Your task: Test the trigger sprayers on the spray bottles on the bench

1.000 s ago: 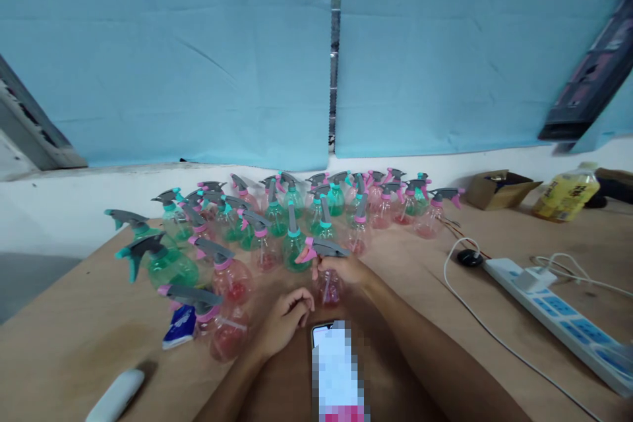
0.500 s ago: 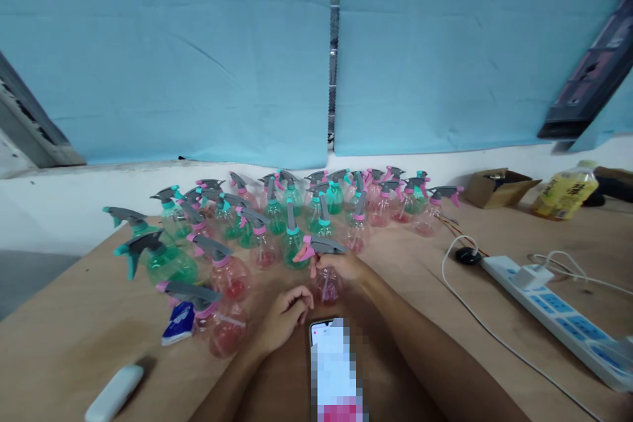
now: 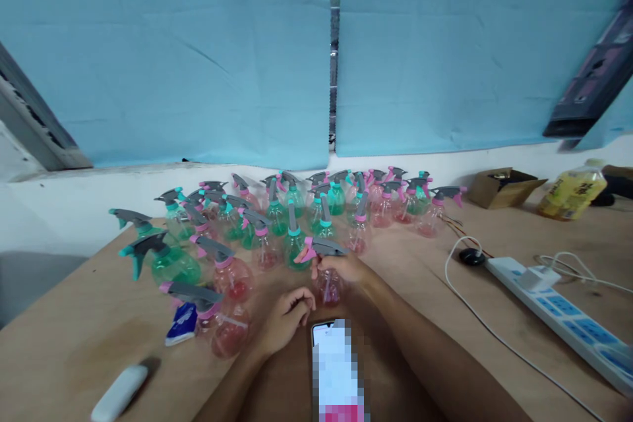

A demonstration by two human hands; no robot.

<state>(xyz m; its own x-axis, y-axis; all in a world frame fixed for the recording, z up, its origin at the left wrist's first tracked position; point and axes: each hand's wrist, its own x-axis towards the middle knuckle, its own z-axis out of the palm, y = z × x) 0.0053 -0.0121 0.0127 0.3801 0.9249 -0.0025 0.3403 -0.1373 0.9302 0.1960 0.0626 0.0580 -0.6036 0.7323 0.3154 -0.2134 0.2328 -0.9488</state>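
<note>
My right hand point(image 3: 342, 268) grips a pink spray bottle point(image 3: 328, 289) around its neck, under the grey and pink trigger head. The bottle is upright at the front of the group, its pink nozzle pointing left. My left hand point(image 3: 291, 316) rests on the table just left of that bottle, fingers curled in, with nothing visible in them. Below both hands lies a phone point(image 3: 337, 359), its lit screen partly blurred out. To the left of my left hand a pink spray bottle point(image 3: 230, 336) lies tilted, and another pink spray bottle point(image 3: 235, 280) stands behind it.
Several pink and green spray bottles point(image 3: 294, 247) crowd the table's back and left. A blue packet point(image 3: 182, 323) and a white case point(image 3: 120, 392) lie at front left. On the right are a power strip point(image 3: 554, 313), a cable, a cardboard box point(image 3: 504, 190) and a yellow-labelled bottle point(image 3: 571, 191).
The view has turned slightly left, so everything sits a little further right in the picture. Both hands and the held spray bottle keep their pose.
</note>
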